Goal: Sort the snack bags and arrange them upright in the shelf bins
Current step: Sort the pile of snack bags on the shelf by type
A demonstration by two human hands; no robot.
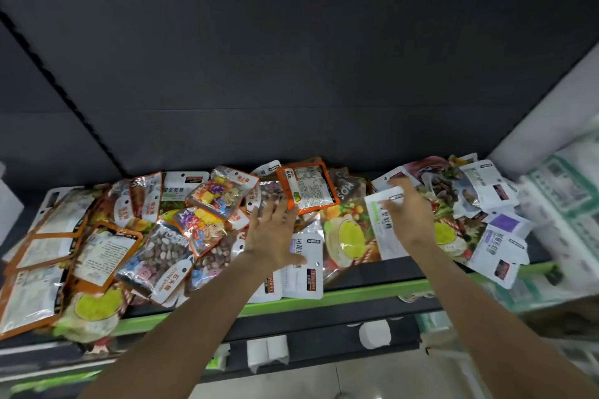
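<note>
Head view showed left hand fingers spread flat on the snack bags, holding nothing. Right hand fingers curled round a white pouch. The bags lay heaped flat along the shelf, none upright.

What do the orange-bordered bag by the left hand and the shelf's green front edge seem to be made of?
Orange-bordered bag: apparently thin glossy plastic film, since it shows glare and creases. Green front edge: a smooth, matte strip, likely plastic or painted metal; the picture cannot settle which. The left hand lies spread beside the bag.
</note>
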